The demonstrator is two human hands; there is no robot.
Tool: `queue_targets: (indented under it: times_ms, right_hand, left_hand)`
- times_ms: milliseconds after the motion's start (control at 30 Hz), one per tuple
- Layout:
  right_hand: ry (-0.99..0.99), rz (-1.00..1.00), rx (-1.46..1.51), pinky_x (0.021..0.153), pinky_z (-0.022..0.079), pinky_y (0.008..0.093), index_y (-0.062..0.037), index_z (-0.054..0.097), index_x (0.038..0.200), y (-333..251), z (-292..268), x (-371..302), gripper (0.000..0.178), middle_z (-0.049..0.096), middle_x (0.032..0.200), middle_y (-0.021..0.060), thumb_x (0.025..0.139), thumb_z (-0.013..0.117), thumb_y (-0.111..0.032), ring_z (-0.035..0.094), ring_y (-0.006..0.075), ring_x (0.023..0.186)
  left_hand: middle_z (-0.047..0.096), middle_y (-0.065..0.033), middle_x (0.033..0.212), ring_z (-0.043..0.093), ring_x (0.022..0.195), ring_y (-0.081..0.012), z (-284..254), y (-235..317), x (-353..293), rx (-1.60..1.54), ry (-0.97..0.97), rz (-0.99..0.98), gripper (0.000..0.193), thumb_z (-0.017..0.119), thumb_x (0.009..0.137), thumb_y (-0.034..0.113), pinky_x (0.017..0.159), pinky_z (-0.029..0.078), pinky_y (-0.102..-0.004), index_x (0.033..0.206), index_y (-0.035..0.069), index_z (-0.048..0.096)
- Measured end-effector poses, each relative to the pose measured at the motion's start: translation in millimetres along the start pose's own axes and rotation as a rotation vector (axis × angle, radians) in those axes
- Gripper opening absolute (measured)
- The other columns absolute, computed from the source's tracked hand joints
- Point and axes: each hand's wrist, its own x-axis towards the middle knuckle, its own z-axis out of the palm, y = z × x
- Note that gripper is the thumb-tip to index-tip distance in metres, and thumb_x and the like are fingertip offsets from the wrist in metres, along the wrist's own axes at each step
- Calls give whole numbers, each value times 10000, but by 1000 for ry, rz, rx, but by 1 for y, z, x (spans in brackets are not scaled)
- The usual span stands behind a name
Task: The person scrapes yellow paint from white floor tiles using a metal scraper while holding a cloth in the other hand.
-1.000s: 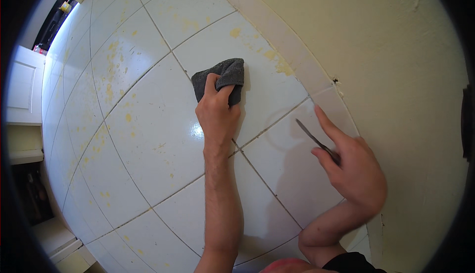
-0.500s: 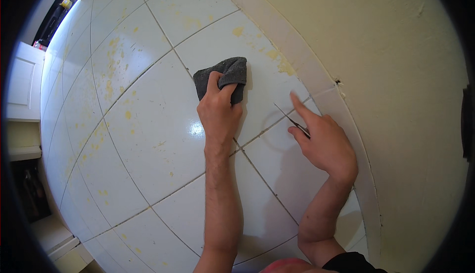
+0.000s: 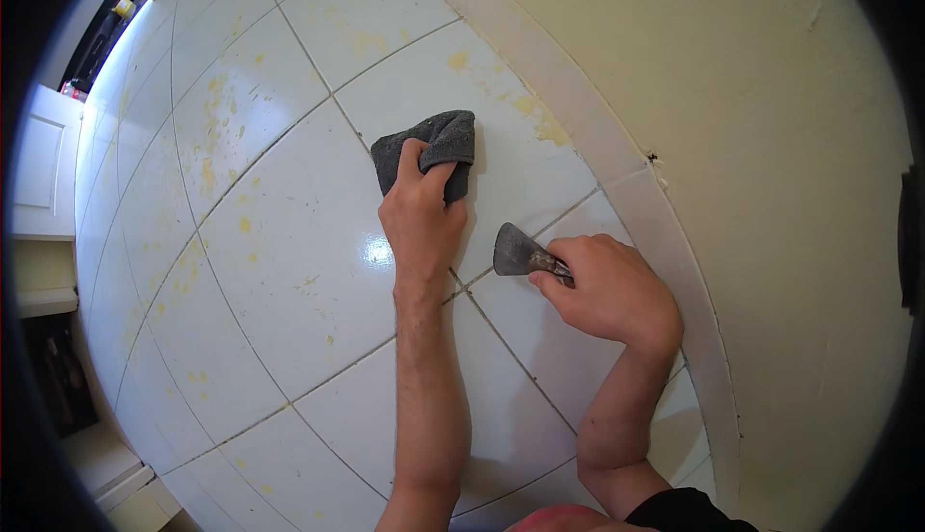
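Note:
A folded dark grey cloth lies against the white tiled floor, with my left hand closed on it. To the right, my right hand grips the handle of a putty knife. Its wide, dark metal blade points left, flat face showing, near a grout joint. Whether the blade touches the tile I cannot tell. Yellowish patches mark the tiles beside the skirting, ahead of both hands.
A pale tile skirting curves along the right, below a cream wall. More yellow spots dot the tiles on the left. A white cabinet door and open shelves stand at the far left.
My right hand has turned the putty knife from edge-on to face-on, and its index finger has curled in from pointing out. The cloth and left hand keep their place on the tile.

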Motion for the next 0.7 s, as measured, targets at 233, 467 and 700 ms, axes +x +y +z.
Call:
queue_targets:
  times_ms: [233,467,700]
  right_hand:
    - [44,12,13,805,545,480,-11,686,943,12,-3,-5,256,728,896,197,928,682,-266,700,405,891]
    - [63,-16,74,807,527,489,12,646,1007,28,-3,-4,202,715,912,218,906,690,-157,688,413,904]
    - [163,-5,231,688,491,425,-12,630,1246,48,10,7,333,645,749,196,921,649,-83,624,334,671]
  left_hand:
    - [638,-84,1165,683,850,-323,-1,2,0,37,-29,-12,365,698,661,-69,696,556,-413,986,84,760]
    - [642,-82,1130,680,850,-329,0,3,0,41,9,5,340,691,690,-62,706,558,-416,993,79,754]
    - [642,-83,1116,679,850,-326,-1,7,1,28,15,0,322,685,700,-68,698,556,-413,984,69,749]
